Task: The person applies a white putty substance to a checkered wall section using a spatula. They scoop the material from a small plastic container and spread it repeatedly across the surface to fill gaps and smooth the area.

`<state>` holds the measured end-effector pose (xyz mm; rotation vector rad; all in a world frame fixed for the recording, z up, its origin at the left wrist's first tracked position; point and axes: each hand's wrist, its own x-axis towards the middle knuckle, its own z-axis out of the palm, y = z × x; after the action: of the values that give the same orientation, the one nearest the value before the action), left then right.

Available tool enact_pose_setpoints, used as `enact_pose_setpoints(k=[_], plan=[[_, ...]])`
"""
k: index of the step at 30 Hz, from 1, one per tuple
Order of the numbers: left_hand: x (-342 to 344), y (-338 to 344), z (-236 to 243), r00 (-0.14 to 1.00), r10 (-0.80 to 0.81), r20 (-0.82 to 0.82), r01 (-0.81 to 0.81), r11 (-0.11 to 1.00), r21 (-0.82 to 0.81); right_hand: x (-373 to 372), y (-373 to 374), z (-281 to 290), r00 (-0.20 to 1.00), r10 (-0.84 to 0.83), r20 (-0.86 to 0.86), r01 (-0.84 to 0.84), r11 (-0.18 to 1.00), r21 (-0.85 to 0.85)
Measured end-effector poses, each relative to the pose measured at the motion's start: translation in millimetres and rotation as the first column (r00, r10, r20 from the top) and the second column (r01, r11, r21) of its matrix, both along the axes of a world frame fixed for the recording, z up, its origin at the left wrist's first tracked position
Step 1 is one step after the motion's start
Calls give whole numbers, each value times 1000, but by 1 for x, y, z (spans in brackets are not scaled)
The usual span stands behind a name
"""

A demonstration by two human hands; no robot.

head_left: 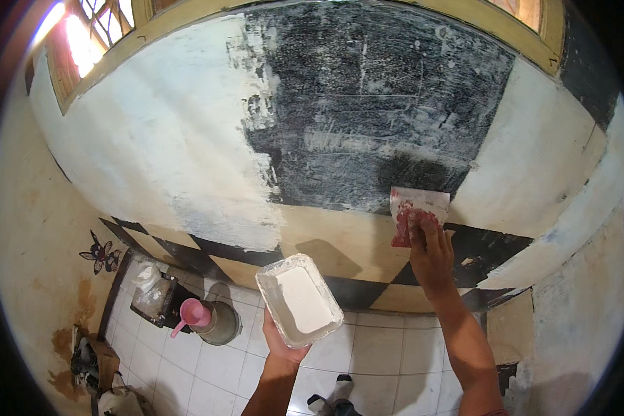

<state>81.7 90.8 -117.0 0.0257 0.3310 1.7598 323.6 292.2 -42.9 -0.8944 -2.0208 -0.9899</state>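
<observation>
My right hand (431, 251) grips a flat putty scraper (423, 201), smeared with red and white. Its wide edge lies against the lower part of a dark, white-streaked patch (367, 83) on the wall. Lower and to the left, my left hand (283, 341) holds up a rectangular plastic tub (263, 279) from beneath, with its fingers mostly hidden by it. White paste (302, 301) covers the tub's bottom, and dried smears coat its rim. Left of the dark patch, the wall has a white coat (166, 132) with a ragged edge.
Below the patch runs a black and cream checked band (340, 239). A pink dipper (195, 313) rests on a grey bucket (222, 324) on the tiled floor (378, 353). Beside it is a black stand (161, 305) with a plastic bag. Framed windows (93, 41) border the wall above.
</observation>
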Motion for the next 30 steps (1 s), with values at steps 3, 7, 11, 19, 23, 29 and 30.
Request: enact_pose_setpoints(k=[3,7,11,19,23,29,30], plan=[[6,-1,-3,1000,11,-16,-11,1000,-1,-16,-23,87,983,111,-144,-123,989,-80],[17,6,-2,1000,-3,-9,3,1000,11,-36,-5,238,972,212,-102,-178,947,269],[30,14,-3,1000,-16,21,16,1000,5,-52,30,255,990,70,-119,-64,997,48],[41,5,-9,999,-35,9,35,999,9,-43,11,-9,922,270,277,-282,960,1],[44,-8,-15,1000,10,21,-9,1000,-12,-58,-7,95,970,231,79,-228,972,-49],[53,-10,-12,995,40,88,-38,999,-22,-94,12,255,977,206,55,-210,975,73],[52,-11,-13,997,43,63,-42,999,-23,-100,19,249,987,147,68,-147,989,-5]])
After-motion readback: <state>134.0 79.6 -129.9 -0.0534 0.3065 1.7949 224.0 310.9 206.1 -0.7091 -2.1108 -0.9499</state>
